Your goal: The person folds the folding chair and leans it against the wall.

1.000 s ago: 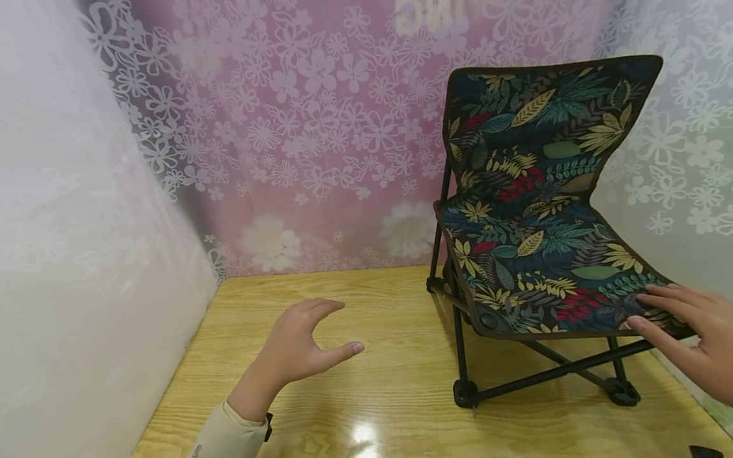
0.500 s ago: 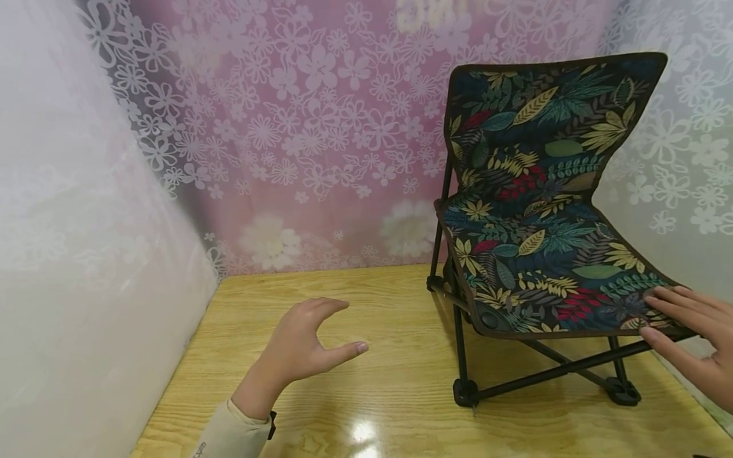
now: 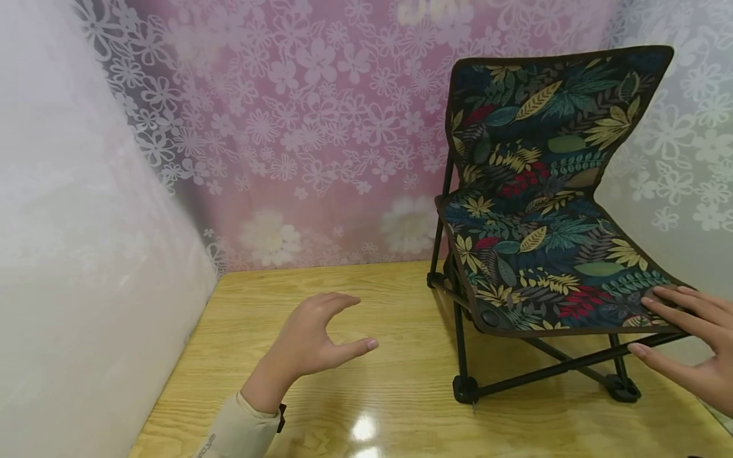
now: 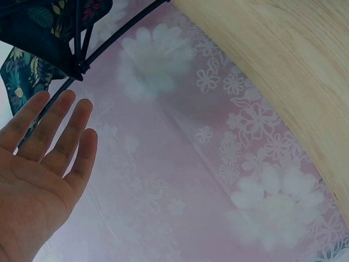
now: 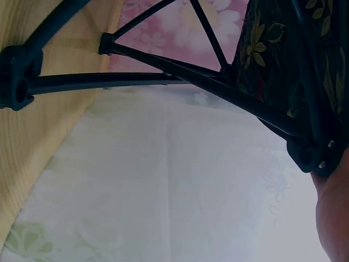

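A folding camping chair [image 3: 532,254] with dark leaf-patterned fabric and a black tube frame stands unfolded at the right of the wooden table. My right hand [image 3: 701,340] lies at the front right corner of its seat, fingers extended over the fabric and thumb spread away below the front edge. In the right wrist view the chair's corner joint [image 5: 311,150] hides most of that hand, leaving a strip of hand [image 5: 334,213] in sight. Left of the chair, my left hand [image 3: 306,343] hovers above the table, holding nothing, its thumb apart from its loosely bent fingers.
The wood-grain tabletop [image 3: 258,394] stretches under the chair and left hand. A pink flowered curtain [image 3: 321,146] hangs behind, with a whitish sheet [image 3: 74,254] at the left and a pale flowered curtain [image 3: 687,165] at the right.
My left hand has drifted slightly to the right, still holding nothing. The right thumb has spread from the seat edge to below it. The chair stands in the same spot.
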